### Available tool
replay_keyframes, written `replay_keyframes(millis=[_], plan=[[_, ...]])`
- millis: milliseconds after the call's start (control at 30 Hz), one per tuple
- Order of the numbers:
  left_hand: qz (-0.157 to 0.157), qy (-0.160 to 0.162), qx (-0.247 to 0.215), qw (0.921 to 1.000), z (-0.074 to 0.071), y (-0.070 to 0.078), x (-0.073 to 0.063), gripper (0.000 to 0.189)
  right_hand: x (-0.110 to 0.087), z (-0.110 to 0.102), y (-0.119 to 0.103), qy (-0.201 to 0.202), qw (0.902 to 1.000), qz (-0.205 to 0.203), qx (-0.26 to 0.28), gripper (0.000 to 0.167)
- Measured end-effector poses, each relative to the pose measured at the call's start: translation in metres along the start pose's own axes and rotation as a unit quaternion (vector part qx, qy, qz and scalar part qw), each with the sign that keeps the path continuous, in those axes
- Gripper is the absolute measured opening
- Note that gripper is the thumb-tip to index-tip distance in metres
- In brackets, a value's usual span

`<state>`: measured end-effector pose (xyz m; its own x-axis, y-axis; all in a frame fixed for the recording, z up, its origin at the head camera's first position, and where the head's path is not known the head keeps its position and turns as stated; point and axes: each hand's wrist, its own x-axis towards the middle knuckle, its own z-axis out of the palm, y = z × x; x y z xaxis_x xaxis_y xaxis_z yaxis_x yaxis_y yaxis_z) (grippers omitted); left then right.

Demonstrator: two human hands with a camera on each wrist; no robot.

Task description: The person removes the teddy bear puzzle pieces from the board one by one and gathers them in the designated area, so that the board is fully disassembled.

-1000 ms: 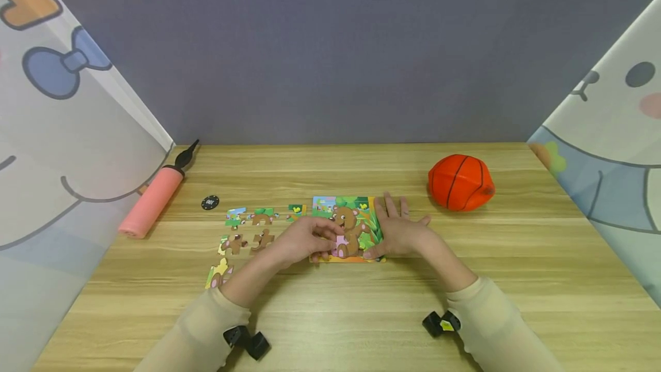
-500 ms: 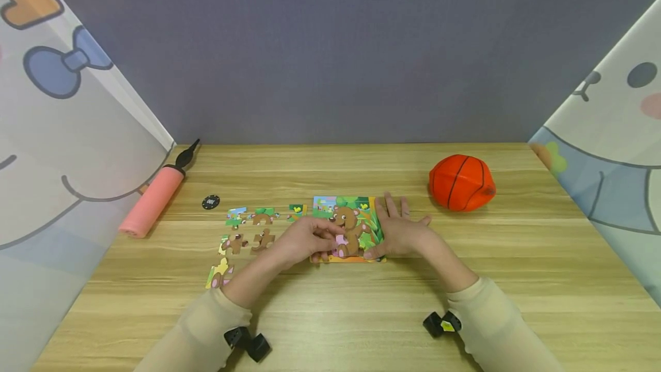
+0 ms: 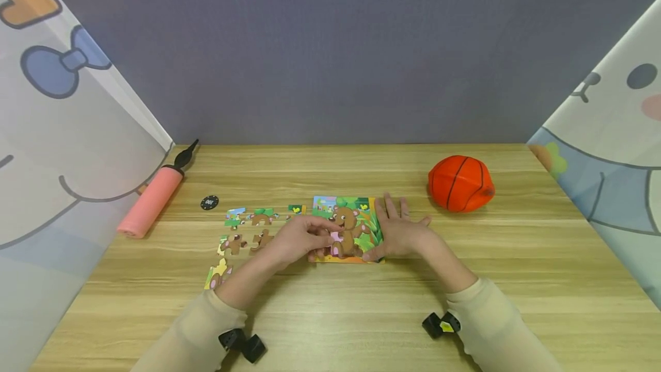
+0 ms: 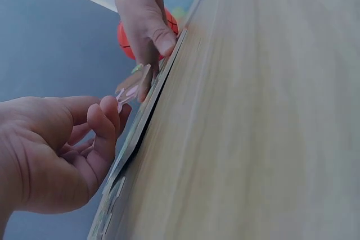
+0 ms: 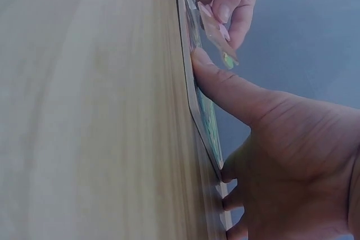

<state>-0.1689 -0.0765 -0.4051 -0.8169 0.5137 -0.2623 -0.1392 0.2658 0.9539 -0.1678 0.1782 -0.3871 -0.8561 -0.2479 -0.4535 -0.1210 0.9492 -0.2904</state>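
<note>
My left hand (image 3: 301, 240) pinches a brown-and-pink jigsaw piece (image 4: 133, 86) between thumb and fingers. In both wrist views the piece is tilted and raised off the puzzle board (image 3: 364, 202), which carries a bear picture on green. The left fingers hide the board's lower left part. My right hand (image 3: 401, 235) rests along the board's right edge with its fingers spread. Its thumb (image 5: 209, 67) touches the board near the front, and the other fingertips lie at the rim.
Several loose jigsaw pieces (image 3: 262, 240) lie left of the board. A black round chip (image 3: 209, 202) and a pink hand pump (image 3: 155, 200) are farther left. An orange-red, partly deflated basketball (image 3: 461, 183) sits at the back right. A grey panel (image 3: 330, 56) stands behind the table.
My left hand has shifted slightly left and away from me, with the jigsaw piece moving along over the board. The right hand holds its place at the board's edge.
</note>
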Motion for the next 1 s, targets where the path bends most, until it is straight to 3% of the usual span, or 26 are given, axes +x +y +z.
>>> replay_keyframes(millis=[167,500,1000], plan=[[0.004,-0.007,-0.001,1.0,-0.003,0.001,-0.002,0.025,-0.001,0.0,0.001,-0.004,1.0,-0.004,-0.006,0.137],[0.036,-0.001,0.047,0.9982,-0.012,-0.004,-0.01,0.025,0.0,0.001,0.002,-0.005,0.9997,-0.008,-0.024,0.146],[0.012,0.017,0.051,0.9985,-0.033,-0.012,-0.03,0.029,0.0,0.002,0.001,-0.001,0.9996,-0.003,-0.028,0.152]])
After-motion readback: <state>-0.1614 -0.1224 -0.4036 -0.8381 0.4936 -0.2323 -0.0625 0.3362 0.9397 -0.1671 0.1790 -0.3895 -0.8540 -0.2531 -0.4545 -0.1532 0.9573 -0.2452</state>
